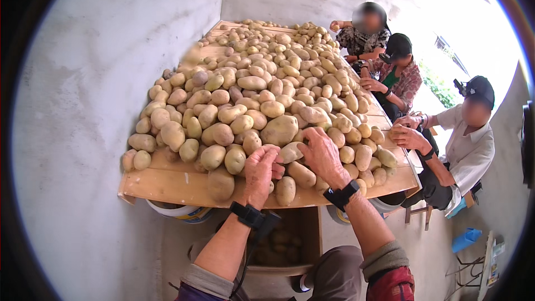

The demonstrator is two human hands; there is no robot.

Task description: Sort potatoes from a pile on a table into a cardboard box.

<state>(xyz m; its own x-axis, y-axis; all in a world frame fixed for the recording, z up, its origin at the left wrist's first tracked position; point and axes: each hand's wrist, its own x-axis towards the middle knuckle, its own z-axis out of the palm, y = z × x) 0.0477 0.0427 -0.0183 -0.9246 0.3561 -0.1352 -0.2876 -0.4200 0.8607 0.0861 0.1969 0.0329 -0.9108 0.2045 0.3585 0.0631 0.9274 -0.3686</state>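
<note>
A large heap of potatoes (pixel 271 108) covers most of a wooden table (pixel 167 179). At the near edge of the heap, my left hand (pixel 263 171) has its thumb and fingers drawn together; whether anything is between them cannot be told. My right hand (pixel 324 154) is at a pale potato (pixel 291 152), with thumb and fingers around its right end. This potato lies between my two hands. Just beyond them rests a bigger potato (pixel 280 130). Both wrists wear black bands.
Below the table, an open box (pixel 315 238) holds potatoes, with white buckets (pixel 179 211) at either side. Three co-workers (pixel 472 133) sit along the right edge, their hands by the potatoes. A plaster wall (pixel 83 92) stands on the left. A blue container (pixel 466 239) is at lower right.
</note>
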